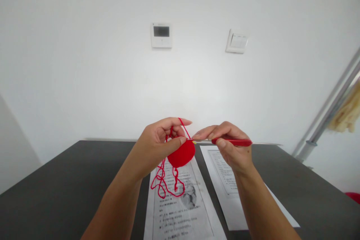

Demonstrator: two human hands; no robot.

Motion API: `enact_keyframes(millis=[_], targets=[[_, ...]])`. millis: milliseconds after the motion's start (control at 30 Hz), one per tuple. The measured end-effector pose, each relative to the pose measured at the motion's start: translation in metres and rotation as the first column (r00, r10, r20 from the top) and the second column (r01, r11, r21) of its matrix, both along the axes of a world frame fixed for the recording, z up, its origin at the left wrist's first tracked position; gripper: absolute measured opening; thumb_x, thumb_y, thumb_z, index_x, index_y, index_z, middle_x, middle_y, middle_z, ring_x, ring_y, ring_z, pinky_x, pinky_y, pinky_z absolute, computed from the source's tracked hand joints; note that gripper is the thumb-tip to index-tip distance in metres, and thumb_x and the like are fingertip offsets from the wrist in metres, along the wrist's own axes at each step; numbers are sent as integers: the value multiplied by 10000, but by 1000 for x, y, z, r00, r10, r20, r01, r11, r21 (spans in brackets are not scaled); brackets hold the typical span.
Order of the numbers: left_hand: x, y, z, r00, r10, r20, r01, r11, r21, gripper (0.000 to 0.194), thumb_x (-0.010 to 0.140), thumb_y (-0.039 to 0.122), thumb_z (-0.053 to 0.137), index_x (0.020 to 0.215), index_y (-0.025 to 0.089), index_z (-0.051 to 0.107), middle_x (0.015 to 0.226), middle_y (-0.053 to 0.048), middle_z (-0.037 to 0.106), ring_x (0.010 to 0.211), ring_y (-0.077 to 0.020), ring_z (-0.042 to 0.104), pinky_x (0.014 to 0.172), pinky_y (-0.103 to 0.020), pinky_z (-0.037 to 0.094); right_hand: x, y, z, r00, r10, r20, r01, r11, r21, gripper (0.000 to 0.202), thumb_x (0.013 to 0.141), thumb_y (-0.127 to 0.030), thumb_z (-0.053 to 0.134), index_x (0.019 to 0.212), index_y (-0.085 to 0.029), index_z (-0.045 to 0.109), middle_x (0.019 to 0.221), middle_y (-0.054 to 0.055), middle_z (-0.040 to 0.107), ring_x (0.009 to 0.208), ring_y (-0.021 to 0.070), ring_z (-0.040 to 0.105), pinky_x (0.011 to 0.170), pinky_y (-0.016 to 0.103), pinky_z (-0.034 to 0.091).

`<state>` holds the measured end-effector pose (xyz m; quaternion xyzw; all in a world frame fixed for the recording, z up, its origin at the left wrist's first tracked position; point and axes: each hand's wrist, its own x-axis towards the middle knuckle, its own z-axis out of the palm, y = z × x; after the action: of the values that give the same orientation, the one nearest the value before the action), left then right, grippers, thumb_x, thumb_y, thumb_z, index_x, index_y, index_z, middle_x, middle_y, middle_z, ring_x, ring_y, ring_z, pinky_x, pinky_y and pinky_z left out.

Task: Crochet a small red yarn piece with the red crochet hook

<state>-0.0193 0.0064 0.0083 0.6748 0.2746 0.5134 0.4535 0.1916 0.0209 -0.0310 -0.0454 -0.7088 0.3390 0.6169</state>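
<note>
My left hand [164, 138] pinches the upper edge of a round red crocheted piece [182, 154] between thumb and fingers. Red yarn [184, 127] runs over its extended index finger down to the piece's top right edge. Loose yarn loops [161, 180] dangle below. My right hand [232, 142] is closed around the red handle of a crochet hook [236, 142]. The hook lies nearly level, its tip at the piece's edge, beside a small yellow bit [194, 142].
Two printed sheets lie on the dark table [56, 180]: one sheet [180, 217] beneath the yarn, another sheet [230, 210] to its right, partly behind my right forearm. A white wall stands behind. A metal pole [326, 120] and yellowish cloth [347, 110] are at far right.
</note>
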Motion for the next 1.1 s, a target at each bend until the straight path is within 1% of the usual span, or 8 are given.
enact_keyframes(millis=[233, 367, 600, 667, 767, 967, 1033, 1100], targets=[[4, 1, 0, 997, 54, -62, -51, 997, 55, 273, 767, 160, 729, 1040, 150, 746, 729, 36, 628, 684, -111, 567, 636, -242, 448, 7, -8, 6, 992, -97, 86, 94, 995, 37, 37, 958, -270, 735, 959, -233, 738, 1004, 57, 855, 967, 232, 821, 836, 420, 686], [4, 3, -2, 993, 94, -77, -86, 991, 102, 294, 799, 188, 717, 1088, 151, 752, 763, 22, 639, 712, -123, 583, 663, -255, 465, 7, -10, 6, 978, -175, 111, 162, 980, 111, 35, 972, -220, 706, 974, -247, 729, 1033, 50, 852, 976, 218, 820, 838, 395, 681], [2, 3, -6, 962, 209, -175, -166, 959, 230, 326, 828, 179, 691, 1150, 168, 740, 813, 4, 674, 789, -156, 629, 773, -296, 511, 8, -11, 6, 882, -406, 238, 324, 891, 319, 117, 969, -149, 662, 977, -261, 694, 1064, 43, 836, 1005, 208, 812, 828, 355, 669], [3, 1, -6, 942, 275, -194, -209, 930, 303, 293, 842, 168, 668, 1125, 176, 746, 812, 3, 679, 791, -160, 633, 791, -304, 514, 7, -9, 6, 855, -444, 269, 328, 864, 382, 140, 969, -139, 654, 1007, -269, 688, 1101, 44, 826, 1033, 205, 802, 838, 349, 662], [5, -1, -4, 896, 387, -218, -258, 853, 454, 236, 859, 133, 618, 1049, 183, 748, 797, 4, 680, 761, -157, 630, 785, -302, 517, 5, -7, 5, 830, -481, 282, 327, 829, 452, 163, 978, -130, 634, 1052, -270, 672, 1139, 56, 814, 1071, 199, 786, 865, 347, 651], [8, -2, -6, 812, 534, -236, -274, 706, 653, 236, 873, 72, 538, 957, 202, 716, 800, -5, 695, 735, -161, 640, 738, -285, 534, -2, -2, 3, 798, -552, 241, 364, 761, 538, 160, 977, -131, 622, 1052, -264, 670, 1129, 67, 816, 1063, 201, 787, 856, 341, 649], [8, -1, -6, 792, 561, -241, -271, 677, 684, 250, 881, 69, 527, 985, 197, 715, 823, -15, 707, 749, -167, 652, 743, -288, 542, -4, 1, 1, 809, -545, 220, 362, 757, 544, 153, 977, -137, 627, 1049, -264, 672, 1130, 70, 816, 1071, 204, 784, 859, 345, 652], [7, -1, -7, 776, 582, -245, -270, 656, 705, 268, 891, 66, 521, 1033, 184, 716, 835, -22, 713, 765, -172, 663, 750, -291, 546, -6, 2, -2, 829, -519, 207, 369, 787, 494, 142, 977, -140, 635, 1034, -264, 674, 1130, 71, 814, 1079, 203, 781, 874, 352, 651]])
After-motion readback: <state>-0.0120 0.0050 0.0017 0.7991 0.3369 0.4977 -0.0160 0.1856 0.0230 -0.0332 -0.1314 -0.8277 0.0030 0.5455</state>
